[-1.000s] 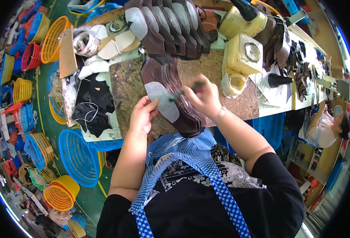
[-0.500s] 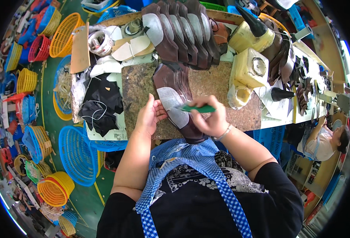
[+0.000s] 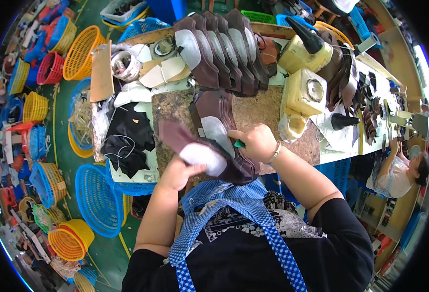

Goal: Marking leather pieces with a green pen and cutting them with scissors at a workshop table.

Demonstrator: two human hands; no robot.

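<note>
A brown leather piece (image 3: 173,136) with a whitish patch, smeared by motion, is lifted and tilted to the left in my left hand (image 3: 175,173). The thumb lies over its pale patch. Under it, a fanned stack of similar brown leather pieces (image 3: 215,103) lies on the worn brown board (image 3: 258,107). My right hand (image 3: 259,142) is closed around a green-handled tool (image 3: 239,144), the index finger extended to the stack's right edge. Only a bit of the green handle shows; the tip is hidden.
Beyond the board stand more brown leather pieces (image 3: 226,53) in a row. Yellowish containers (image 3: 306,92) and a black cone (image 3: 344,120) stand to the right. Black fabric scraps (image 3: 127,138) and a white tape roll (image 3: 125,65) lie left. A blue basket (image 3: 97,199) stands below. Another person (image 3: 394,170) is at far right.
My left hand has gone from resting beside the stack to holding one leather piece up and leftward. My right hand has shifted slightly, and the green tool is now mostly hidden in it.
</note>
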